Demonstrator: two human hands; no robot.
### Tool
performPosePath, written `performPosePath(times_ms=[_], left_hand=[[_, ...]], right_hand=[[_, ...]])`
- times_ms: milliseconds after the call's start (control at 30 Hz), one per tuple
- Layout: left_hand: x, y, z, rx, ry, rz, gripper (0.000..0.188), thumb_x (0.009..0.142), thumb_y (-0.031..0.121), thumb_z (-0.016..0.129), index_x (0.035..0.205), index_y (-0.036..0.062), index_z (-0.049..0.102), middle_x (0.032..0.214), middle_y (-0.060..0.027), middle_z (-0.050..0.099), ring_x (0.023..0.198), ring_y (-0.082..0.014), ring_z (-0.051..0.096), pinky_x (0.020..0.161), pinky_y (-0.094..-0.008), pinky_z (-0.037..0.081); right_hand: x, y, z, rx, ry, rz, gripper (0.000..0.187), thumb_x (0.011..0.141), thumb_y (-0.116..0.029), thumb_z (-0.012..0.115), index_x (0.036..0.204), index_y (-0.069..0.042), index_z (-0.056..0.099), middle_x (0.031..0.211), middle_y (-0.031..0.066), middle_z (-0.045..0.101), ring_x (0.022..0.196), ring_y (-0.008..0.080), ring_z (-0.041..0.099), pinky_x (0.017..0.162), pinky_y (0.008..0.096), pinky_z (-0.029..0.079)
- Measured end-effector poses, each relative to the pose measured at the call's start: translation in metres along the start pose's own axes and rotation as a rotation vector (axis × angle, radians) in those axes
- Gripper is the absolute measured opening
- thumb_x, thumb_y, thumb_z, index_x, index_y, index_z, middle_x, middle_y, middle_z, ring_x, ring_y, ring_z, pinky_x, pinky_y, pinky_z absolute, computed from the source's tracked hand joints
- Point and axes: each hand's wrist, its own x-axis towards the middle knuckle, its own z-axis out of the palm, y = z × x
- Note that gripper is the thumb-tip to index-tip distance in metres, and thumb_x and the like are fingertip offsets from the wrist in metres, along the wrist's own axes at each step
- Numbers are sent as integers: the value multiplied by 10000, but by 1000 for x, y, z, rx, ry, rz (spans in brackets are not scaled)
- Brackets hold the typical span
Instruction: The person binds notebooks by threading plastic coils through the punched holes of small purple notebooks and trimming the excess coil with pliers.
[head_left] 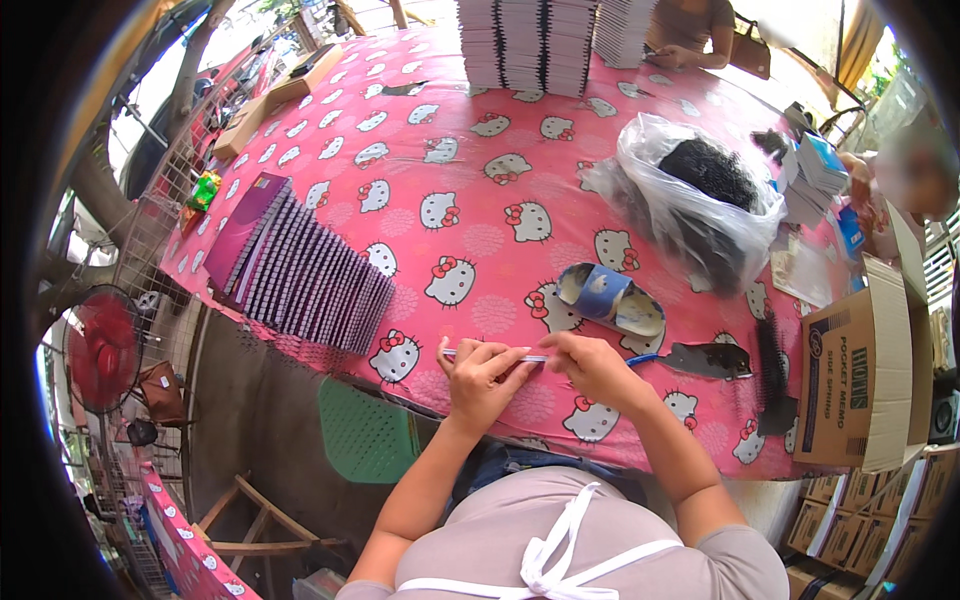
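Note:
At the near edge of the table, my left hand is closed around a thin, flat pad with pale edges, seen nearly edge-on. My right hand is at the pad's right end with its fingers pinched together; what sits between those fingertips is too small to make out. Just beyond the right hand lies a blue-and-white slipper-like object. Beside that hand is a dark flat piece with a blue, pen-like thing at its left end.
A pink patterned tablecloth covers the table. Purple spiral notebooks are stacked left; tall book stacks stand far back. Right are a plastic bag of black coils, loose black coils and a cardboard box. Other people sit beyond.

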Motion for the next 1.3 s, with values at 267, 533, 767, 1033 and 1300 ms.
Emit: performPosePath(times_ms=[267, 533, 767, 1033, 1300], left_hand=[[-9, -5, -6, 2, 22, 22, 326, 700, 252, 769, 1019, 208, 719, 888, 52, 688, 870, -119, 580, 1049, -460, 194], [-20, -13, 5, -5, 110, 39, 307, 688, 272, 776, 986, 226, 722, 867, 73, 680, 898, -108, 561, 1053, -478, 197], [-14, -20, -11, -52, 38, 126, 217, 681, 212, 763, 895, 216, 728, 851, 72, 677, 887, -117, 580, 1055, -494, 188], [-19, -18, -16, -75, 16, 52, 271, 639, 266, 818, 843, 161, 673, 825, 44, 644, 941, -158, 591, 1043, -484, 228], [-12, -20, -12, -93, -11, 111, 326, 664, 374, 814, 855, 154, 669, 800, 45, 639, 899, -146, 592, 1040, -496, 231]], right_hand=[[-5, -4, 23, -406, 198, -187, 190, 813, -194, 693, 938, -85, 600, 899, 110, 589, 768, 328, 616, 609, 416, 493], [-8, -5, 37, -513, 231, -212, 138, 808, -126, 684, 913, -60, 622, 883, 121, 588, 734, 314, 609, 622, 406, 483], [-5, 20, -48, -661, 549, -129, 465, 697, -219, 772, 1070, -26, 573, 1005, 147, 608, 897, 355, 603, 738, 432, 491], [7, 37, -63, -323, 356, 171, 374, 704, -261, 742, 923, -23, 555, 952, 129, 615, 880, 282, 622, 740, 367, 514], [4, 63, -34, -325, 66, -624, 412, 687, -120, 761, 1051, -34, 588, 1002, 90, 660, 943, 160, 613, 825, 364, 496]])
